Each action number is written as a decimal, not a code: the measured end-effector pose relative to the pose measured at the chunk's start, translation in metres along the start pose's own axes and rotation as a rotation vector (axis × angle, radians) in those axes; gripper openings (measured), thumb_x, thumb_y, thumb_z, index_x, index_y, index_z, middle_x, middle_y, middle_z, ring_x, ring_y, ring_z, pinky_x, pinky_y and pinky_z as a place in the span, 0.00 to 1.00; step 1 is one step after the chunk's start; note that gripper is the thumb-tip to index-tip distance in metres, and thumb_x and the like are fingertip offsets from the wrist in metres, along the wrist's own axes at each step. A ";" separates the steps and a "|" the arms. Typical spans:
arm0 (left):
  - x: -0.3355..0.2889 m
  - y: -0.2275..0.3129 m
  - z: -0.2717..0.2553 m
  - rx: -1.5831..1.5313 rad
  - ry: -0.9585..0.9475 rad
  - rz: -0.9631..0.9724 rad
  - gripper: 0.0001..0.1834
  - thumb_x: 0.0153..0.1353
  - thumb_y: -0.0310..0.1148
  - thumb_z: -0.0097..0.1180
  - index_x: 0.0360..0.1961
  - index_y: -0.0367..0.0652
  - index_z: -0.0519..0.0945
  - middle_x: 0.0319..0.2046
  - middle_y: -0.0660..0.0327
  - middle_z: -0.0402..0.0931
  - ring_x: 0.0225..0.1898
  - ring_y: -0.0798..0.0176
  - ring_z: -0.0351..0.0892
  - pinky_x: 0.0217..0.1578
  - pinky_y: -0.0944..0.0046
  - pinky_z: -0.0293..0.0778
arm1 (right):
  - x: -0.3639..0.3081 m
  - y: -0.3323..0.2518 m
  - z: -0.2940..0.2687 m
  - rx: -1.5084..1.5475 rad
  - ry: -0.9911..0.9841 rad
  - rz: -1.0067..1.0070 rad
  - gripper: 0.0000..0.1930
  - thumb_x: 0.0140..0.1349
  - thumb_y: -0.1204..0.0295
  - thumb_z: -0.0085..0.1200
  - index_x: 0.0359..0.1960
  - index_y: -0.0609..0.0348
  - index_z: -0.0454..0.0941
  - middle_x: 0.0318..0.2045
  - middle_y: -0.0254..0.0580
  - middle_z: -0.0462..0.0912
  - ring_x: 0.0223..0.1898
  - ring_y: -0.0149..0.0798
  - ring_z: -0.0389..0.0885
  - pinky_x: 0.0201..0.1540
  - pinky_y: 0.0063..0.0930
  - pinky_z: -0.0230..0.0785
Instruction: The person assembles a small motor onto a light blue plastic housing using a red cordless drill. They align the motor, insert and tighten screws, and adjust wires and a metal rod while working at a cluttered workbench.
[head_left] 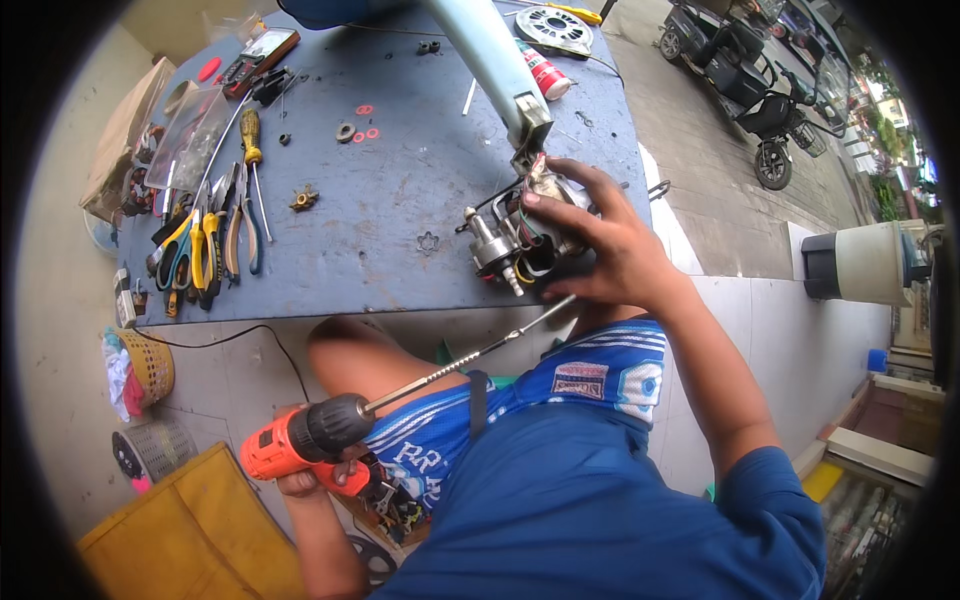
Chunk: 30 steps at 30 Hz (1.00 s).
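My left hand is wrapped round the grip of an orange and black power drill, held low at the left in front of the table. A long thin bit slants up from its chuck, its tip close below my right hand. My right hand curls over a small electric motor with a silver gear housing and exposed wires, at the table's front edge. Behind the motor, a metal bracket joins it to a pale blue post. My right fingers and palm hide part of the motor.
On the grey-blue table lie pliers, a yellow-handled screwdriver, a clear plastic box, washers, a small brass part and a red-and-white can. A yellow basket stands on the floor at left.
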<state>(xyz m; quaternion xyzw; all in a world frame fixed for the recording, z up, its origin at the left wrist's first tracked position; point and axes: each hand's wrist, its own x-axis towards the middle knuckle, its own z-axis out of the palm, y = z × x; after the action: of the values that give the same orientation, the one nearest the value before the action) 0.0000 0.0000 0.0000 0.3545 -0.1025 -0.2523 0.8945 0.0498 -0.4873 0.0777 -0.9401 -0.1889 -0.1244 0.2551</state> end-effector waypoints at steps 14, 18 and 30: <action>-0.011 0.004 -0.010 0.260 0.151 -0.146 0.43 0.51 0.39 0.77 0.64 0.30 0.70 0.45 0.44 0.83 0.25 0.60 0.84 0.31 0.60 0.83 | -0.009 0.040 0.027 0.227 0.249 -0.048 0.56 0.33 0.65 0.87 0.70 0.48 0.70 0.63 0.52 0.75 0.66 0.56 0.75 0.69 0.44 0.70; 0.000 0.003 -0.015 0.328 0.100 -0.163 0.41 0.54 0.43 0.74 0.62 0.29 0.72 0.44 0.47 0.83 0.25 0.62 0.82 0.32 0.59 0.82 | -0.012 0.048 0.034 0.241 0.284 -0.062 0.56 0.32 0.64 0.88 0.70 0.46 0.71 0.63 0.50 0.75 0.65 0.55 0.75 0.69 0.44 0.69; 0.025 0.005 -0.003 0.365 0.097 -0.222 0.41 0.55 0.42 0.74 0.63 0.29 0.72 0.47 0.46 0.82 0.27 0.62 0.82 0.33 0.59 0.81 | -0.015 0.050 0.038 0.292 0.287 -0.083 0.58 0.29 0.65 0.89 0.69 0.54 0.67 0.68 0.52 0.72 0.72 0.52 0.70 0.74 0.44 0.64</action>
<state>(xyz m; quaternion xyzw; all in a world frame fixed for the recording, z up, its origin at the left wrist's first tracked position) 0.0243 -0.0076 0.0014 0.5312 -0.0638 -0.3093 0.7862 0.0624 -0.5114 0.0196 -0.8571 -0.2053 -0.2389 0.4077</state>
